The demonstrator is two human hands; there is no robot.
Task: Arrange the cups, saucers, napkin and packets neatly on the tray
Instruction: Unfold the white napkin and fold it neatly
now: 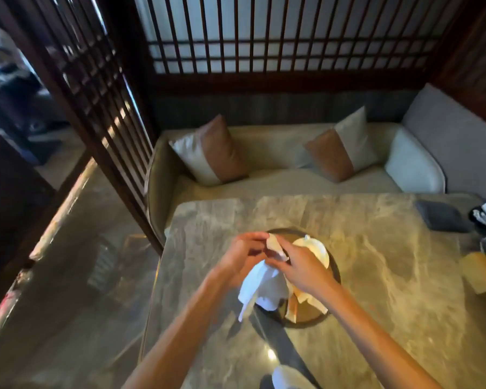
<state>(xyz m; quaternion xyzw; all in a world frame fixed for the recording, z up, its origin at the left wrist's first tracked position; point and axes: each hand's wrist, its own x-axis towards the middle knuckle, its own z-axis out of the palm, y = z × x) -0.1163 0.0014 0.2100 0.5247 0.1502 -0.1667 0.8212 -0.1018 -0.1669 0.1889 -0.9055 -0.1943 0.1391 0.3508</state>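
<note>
The white napkin (261, 287) is pinched by the left hand (244, 254) and right hand (300, 265), hung lengthwise below them over the tray (303, 323)

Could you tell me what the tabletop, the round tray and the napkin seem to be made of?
Tabletop: polished stone, probably marble; pale veining and a glossy light reflection. Round tray: dark and smooth, perhaps lacquered wood or metal; unclear. Napkin: soft white cloth or thick paper; it hangs in limp folds.
</note>
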